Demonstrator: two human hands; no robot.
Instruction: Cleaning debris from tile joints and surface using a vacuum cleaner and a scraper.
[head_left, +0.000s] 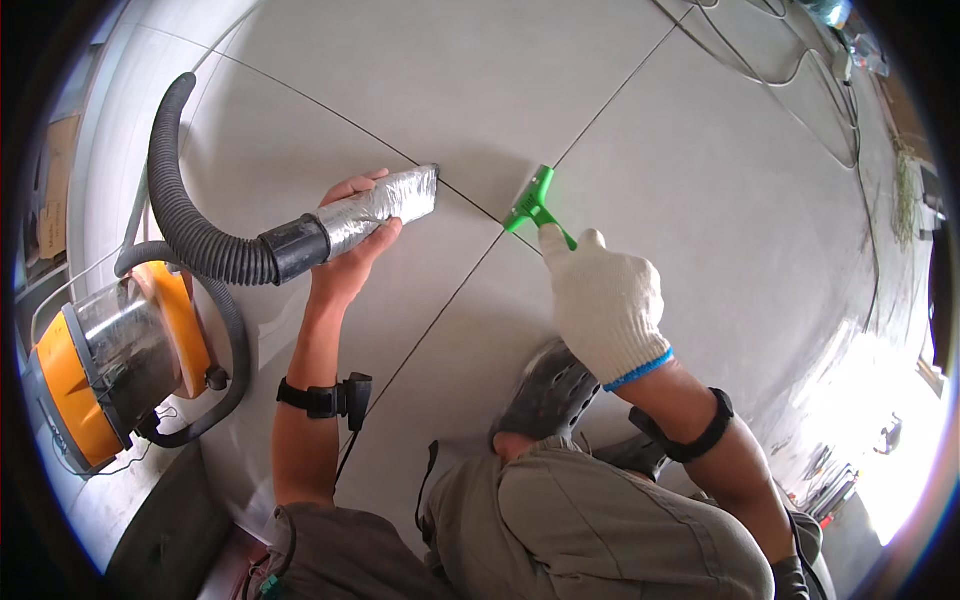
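My left hand (360, 232), bare, grips a vacuum nozzle wrapped in silver tape (394, 199), fitted to a black corrugated hose (206, 236). The nozzle's flat mouth is at a dark joint between large grey floor tiles (420, 315). My right hand (604, 300), in a white knit glove with a blue cuff, holds a green plastic scraper (534, 199) by its handle. The scraper's wide head lies where the tile joints cross, a short way right of the nozzle. Its blade edge is too small to make out.
An orange and grey vacuum cleaner with a clear drum (127, 337) lies at the left. Loose cables (787, 82) run over the floor at the upper right. Several hand tools (829, 491) lie at the lower right. A cardboard box (58, 195) stands at the far left.
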